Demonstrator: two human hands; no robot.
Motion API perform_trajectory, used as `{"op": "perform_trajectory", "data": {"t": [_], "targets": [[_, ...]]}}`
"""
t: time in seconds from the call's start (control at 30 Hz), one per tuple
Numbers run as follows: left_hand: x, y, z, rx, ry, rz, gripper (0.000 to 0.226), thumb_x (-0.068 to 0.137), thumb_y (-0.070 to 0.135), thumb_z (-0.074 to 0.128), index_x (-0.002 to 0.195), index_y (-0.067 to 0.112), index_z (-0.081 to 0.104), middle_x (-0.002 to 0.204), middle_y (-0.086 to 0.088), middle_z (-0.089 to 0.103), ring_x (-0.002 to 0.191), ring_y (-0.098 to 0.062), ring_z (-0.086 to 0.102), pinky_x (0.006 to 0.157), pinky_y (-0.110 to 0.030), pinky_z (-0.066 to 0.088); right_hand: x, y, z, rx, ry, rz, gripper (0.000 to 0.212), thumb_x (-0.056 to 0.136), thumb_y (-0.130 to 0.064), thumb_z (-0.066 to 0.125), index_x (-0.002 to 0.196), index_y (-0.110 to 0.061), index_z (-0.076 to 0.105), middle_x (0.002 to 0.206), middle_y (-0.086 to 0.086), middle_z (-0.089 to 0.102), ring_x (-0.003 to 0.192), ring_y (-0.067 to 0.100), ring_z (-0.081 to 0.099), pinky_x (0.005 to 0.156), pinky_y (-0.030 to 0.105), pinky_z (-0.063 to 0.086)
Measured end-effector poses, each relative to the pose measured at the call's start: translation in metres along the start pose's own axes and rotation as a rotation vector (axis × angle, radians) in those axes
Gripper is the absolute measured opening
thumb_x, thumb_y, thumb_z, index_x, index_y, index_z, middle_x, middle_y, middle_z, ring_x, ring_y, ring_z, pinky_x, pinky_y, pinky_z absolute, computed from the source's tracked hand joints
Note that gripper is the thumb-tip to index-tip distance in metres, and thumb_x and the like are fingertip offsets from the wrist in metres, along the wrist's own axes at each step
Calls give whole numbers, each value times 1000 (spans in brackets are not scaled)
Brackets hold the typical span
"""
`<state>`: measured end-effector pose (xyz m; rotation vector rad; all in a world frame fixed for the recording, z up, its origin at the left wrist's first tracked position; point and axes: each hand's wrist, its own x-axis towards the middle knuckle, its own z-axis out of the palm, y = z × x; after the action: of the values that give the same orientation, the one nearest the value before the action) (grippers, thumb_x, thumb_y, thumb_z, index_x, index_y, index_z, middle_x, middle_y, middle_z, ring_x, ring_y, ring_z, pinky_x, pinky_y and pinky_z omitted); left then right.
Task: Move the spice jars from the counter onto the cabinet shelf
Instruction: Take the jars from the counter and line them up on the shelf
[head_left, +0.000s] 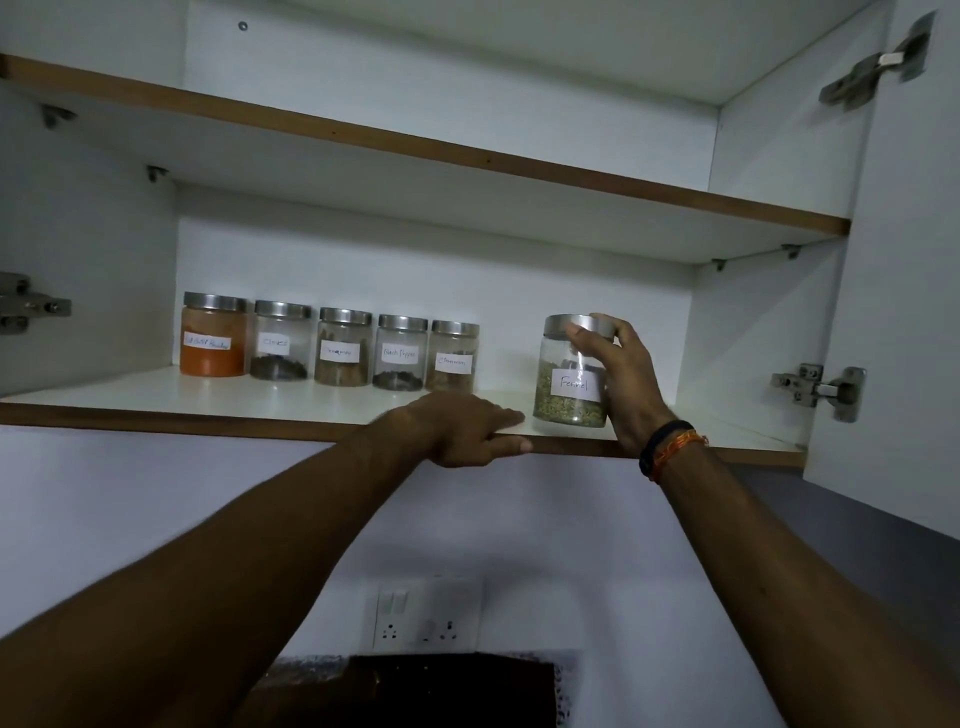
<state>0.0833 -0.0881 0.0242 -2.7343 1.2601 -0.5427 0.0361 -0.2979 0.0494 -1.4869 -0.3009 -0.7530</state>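
On the cabinet shelf (291, 397), right-hand fingers (587, 332) curl round the fennel jar (569, 384); left-hand fingers (498, 415) lie flat.

Upright fennel jar (570, 387) on shelf (311, 402)

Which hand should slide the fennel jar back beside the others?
Right. The right hand already grips the fennel jar at its lid; the left hand rests on the shelf edge.
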Motion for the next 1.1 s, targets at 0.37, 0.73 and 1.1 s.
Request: {"op": "perform_trajectory", "data": {"t": [0.37, 0.73, 1.1], "targets": [[9, -7, 6, -19, 6, 50, 70, 100, 65, 25, 157, 24, 31, 155, -6, 45, 142, -25, 43, 115, -42, 34, 68, 47, 0, -145, 2, 87, 53, 87, -33, 77, 130, -18, 51, 124, 3, 61, 98, 17, 67, 66, 26, 56], [14, -10, 9, -50, 24, 47, 71, 98, 67, 28, 153, 24, 38, 148, -8, 54, 131, -26, 54, 109, -43, 44, 114, 59, 7, -374, -201, 136, 50, 87, -24, 79, 129, -15, 53, 125, 8, 61, 110, 26, 64, 97, 43, 53], [12, -7, 4, -69, 5, 37, 70, 99, 65, 30, 155, 23, 35, 151, -7, 50, 135, -25, 51, 112, -43, 41, 131, 64, 32, -511, -161, 169, 55, 90, -27, 76, 139, -15, 54, 140, 10, 56, 129, 34, 52, 94, 45, 51]]}}
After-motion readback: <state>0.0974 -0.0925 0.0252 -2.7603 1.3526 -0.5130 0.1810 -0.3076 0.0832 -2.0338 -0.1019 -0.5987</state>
